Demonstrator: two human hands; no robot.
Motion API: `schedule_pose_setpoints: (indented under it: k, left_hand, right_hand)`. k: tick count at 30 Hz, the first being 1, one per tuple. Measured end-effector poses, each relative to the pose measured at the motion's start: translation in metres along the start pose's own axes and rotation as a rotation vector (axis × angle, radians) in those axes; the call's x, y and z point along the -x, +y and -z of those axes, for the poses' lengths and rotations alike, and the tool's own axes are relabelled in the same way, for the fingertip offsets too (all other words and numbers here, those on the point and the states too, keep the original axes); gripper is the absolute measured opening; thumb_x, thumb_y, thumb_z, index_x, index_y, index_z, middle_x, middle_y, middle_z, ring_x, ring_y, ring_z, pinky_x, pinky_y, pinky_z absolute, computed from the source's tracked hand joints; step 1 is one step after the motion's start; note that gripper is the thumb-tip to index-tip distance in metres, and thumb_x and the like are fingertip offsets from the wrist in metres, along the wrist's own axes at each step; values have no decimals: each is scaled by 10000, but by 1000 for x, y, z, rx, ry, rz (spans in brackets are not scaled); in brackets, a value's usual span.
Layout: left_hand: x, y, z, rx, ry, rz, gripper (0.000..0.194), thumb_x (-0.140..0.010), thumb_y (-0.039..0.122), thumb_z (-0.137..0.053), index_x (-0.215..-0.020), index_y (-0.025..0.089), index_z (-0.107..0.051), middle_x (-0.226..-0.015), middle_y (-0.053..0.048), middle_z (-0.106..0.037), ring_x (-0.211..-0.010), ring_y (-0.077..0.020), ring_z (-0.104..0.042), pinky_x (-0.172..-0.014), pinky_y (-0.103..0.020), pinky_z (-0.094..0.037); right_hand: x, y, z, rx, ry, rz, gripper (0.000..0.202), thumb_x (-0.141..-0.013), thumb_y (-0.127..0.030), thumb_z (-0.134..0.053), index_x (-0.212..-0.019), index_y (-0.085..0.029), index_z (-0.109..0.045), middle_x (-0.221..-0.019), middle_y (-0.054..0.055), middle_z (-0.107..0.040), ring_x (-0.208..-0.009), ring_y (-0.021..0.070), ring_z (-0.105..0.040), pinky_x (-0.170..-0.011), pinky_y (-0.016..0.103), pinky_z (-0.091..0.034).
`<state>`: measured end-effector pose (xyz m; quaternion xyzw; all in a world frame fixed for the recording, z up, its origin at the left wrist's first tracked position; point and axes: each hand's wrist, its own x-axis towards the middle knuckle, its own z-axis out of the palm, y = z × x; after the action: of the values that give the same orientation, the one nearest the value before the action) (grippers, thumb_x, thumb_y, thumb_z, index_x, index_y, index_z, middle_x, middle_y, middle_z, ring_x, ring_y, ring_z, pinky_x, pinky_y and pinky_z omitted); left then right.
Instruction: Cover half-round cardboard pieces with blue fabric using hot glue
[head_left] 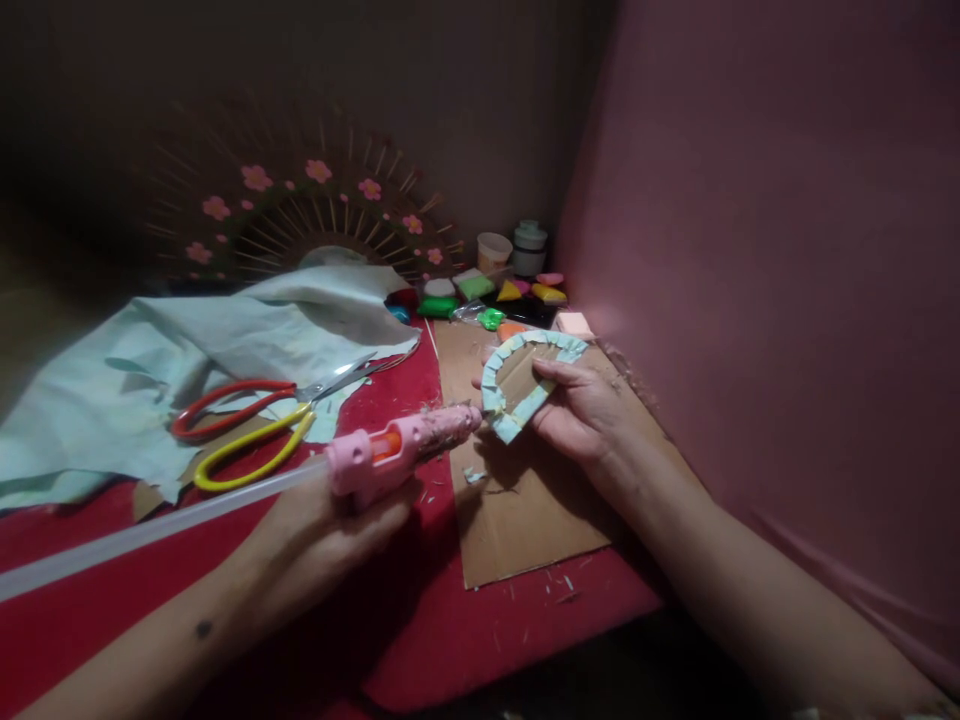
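1. From my end, on the head cam: L hand is wrapped round the grip of the pink glue gun; fingers mostly hidden behind it, so can't tell if the trigger's pressed.
2. Glue stick, long & whitish, runs out the gun's rear to the L edge of view.
3. R hand pinches the card piece, thumb on its near face, other fingers mostly behind.
4. Card piece is half-round, brown in the mid. w/ pale blue folded strips round its rim; it's held tilted above the cardboard.
5. Gun's nozzle points R, just beside the piece's lower L corner; can't tell if touching.
6. Small blue scrap lies on the cardboard, below the nozzle.
7. Scissors, 1 red & 1 yellow handle, lie on the pale blue cloth, L of the gun, blades pointing away to the R.
8. Cardboard & cloth are on the red table.
9. At back: flowered fan; R of it, colored packs, cup & lidded jar.
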<state>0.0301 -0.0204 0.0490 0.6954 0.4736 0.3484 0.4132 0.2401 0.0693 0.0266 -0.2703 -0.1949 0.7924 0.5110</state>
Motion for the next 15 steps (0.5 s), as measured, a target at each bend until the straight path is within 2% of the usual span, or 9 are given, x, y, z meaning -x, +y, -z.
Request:
schedule_pose_setpoints:
  k: [4, 7, 11, 15]
  left_hand:
    - [0, 0, -3, 10, 2, 15, 458, -861, 265, -531, -1318, 254, -561, -970, -35, -717, -1192, -283, -546, -1070, -428, -384]
    - [1, 2, -2, -12, 7, 9, 469, -864, 279, -532, -1332, 239, -549, -926, -36, -715, -1136, -276, -578, -1060, -422, -396]
    - [0, 1, 0, -62, 19, -18, 458, -848, 280, -550, -1305, 248, -580, -861, -34, -721, -1054, -273, -622, -1011, -407, -451]
    - [-4, -4, -2, -7, -33, -33, 487, -822, 200, -542, -1305, 259, -577, -1111, -50, -710, -1159, -290, -582, -1017, -408, -458]
  right_hand:
    - [0, 1, 0, -5, 6, 17, 285, -746, -108, -550, -1018, -160, -614, -873, 94, -680, -959, 279, -637, -892, 529, -488]
    - [1, 0, -2, 1, 11, 8, 260, -779, -119, -510, -1013, -154, -617, -855, 100, -680, -950, 279, -639, -890, 526, -492]
    - [1, -1, -5, -1, 80, 10, 242, -792, -100, -478, -994, -140, -605, -842, 108, -687, -924, 275, -640, -883, 535, -499]
    - [0, 0, -5, 3, 96, 17, 232, -796, -87, -478, -983, -140, -605, -872, 106, -689, -919, 259, -638, -891, 511, -506]
